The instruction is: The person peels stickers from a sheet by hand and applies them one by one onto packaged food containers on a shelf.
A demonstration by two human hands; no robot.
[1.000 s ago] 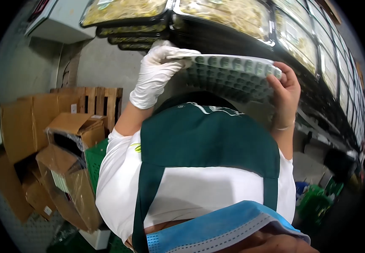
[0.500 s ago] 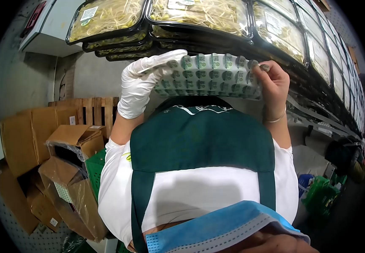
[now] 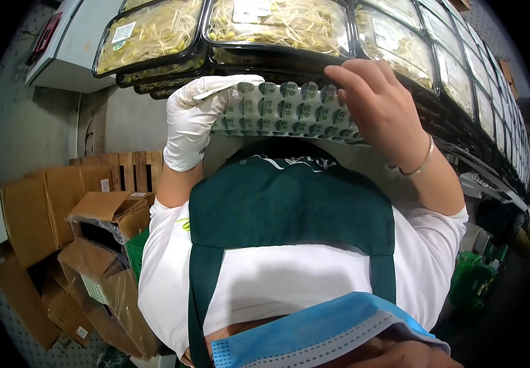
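My left hand, in a white glove, pinches the left end of a sheet of round green-and-clear stickers, held in front of the dark green apron. My bare right hand is over the sheet's right end, with the index finger stretched out and the thumb apart from it. Its thumb is close to the sheet's upper edge; whether a sticker clings to the fingers is hidden. Just beyond, the nearest sealed tray of bean sprouts has its front rim close to my right fingertips.
More sprout trays stand stacked at left, and a long row runs away on the right. Cardboard boxes and a wooden pallet lie at lower left. Green crates sit at lower right; a grey cabinet stands upper left.
My right hand, earlier at the sheet's right corner with a round sticker at its fingertips, has moved up and left over the sheet. The sheet and left hand have shifted slightly left.
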